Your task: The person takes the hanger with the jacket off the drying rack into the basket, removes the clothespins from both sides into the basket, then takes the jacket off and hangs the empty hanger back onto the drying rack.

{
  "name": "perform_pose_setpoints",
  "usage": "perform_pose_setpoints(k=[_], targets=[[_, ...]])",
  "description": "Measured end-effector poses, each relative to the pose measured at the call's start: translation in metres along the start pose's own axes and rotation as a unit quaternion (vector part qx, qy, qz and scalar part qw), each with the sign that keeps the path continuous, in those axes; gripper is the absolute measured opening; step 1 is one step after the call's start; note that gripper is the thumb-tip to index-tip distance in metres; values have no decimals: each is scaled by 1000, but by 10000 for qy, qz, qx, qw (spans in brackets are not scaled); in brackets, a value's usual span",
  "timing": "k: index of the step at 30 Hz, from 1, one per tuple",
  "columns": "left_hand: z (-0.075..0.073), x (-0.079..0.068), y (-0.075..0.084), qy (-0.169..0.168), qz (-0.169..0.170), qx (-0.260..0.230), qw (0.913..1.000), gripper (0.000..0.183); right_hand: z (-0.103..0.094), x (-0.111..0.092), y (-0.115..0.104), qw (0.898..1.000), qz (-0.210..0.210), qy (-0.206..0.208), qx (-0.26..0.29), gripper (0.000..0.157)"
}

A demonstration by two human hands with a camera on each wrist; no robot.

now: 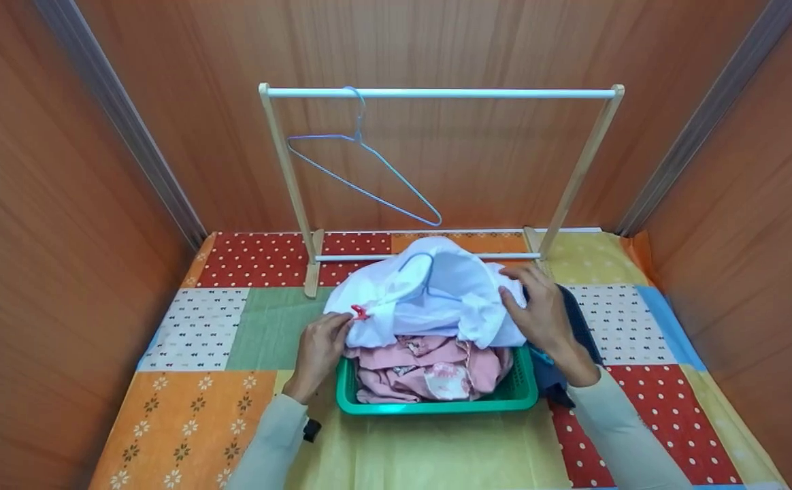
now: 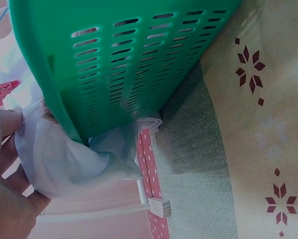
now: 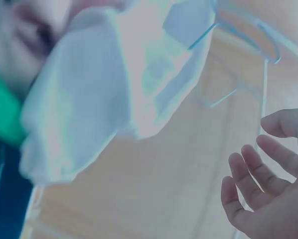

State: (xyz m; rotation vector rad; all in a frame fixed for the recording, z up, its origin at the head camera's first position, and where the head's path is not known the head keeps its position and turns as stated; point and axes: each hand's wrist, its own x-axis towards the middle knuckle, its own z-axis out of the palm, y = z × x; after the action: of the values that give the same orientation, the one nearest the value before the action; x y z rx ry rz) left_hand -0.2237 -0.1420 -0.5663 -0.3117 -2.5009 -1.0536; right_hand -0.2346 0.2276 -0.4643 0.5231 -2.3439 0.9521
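A white garment with a blue wire hanger inside lies bunched over the green basket. A red clothespin sits on its left part. My left hand pinches the white cloth beside the clothespin; in the left wrist view, the cloth passes between thumb and fingers outside the basket wall. My right hand is at the garment's right side. The right wrist view shows that hand with loosely spread fingers, apart from the cloth. Pink patterned clothing fills the basket below.
Behind the basket stands a wooden rack with a white rail; a bluish-purple hanger hangs at its left. Dark blue cloth lies right of the basket. A patchwork cloth covers the table, with wood-look panels around three sides.
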Motion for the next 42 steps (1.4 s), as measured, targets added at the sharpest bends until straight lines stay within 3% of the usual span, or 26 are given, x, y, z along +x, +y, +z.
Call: perform_pose_setpoints(k=[4, 10, 17, 25, 34, 42], targets=[[0, 0, -1, 8, 3, 16, 10000, 20, 10, 0, -21, 9988, -406, -97, 264, 21], [-1, 0, 1, -51, -111, -4, 9999, 21, 29, 0, -45, 9944, -702, -612, 504, 21], [0, 0, -1, 170, 209, 206, 9994, 18, 59, 3, -65, 9878, -985, -1048, 604, 24], [-1, 1, 0, 61, 36, 96, 9999, 18, 95, 11, -87, 9749, -1425, -1573, 678, 29], [-1, 2, 0, -77, -52, 163, 9998, 20, 132, 17, -99, 9646, -1409, -2197, 369, 37], [-2, 2, 1, 16, 144, 199, 9997, 18, 158, 20, -105, 9646, -1575, -2107, -204, 41]])
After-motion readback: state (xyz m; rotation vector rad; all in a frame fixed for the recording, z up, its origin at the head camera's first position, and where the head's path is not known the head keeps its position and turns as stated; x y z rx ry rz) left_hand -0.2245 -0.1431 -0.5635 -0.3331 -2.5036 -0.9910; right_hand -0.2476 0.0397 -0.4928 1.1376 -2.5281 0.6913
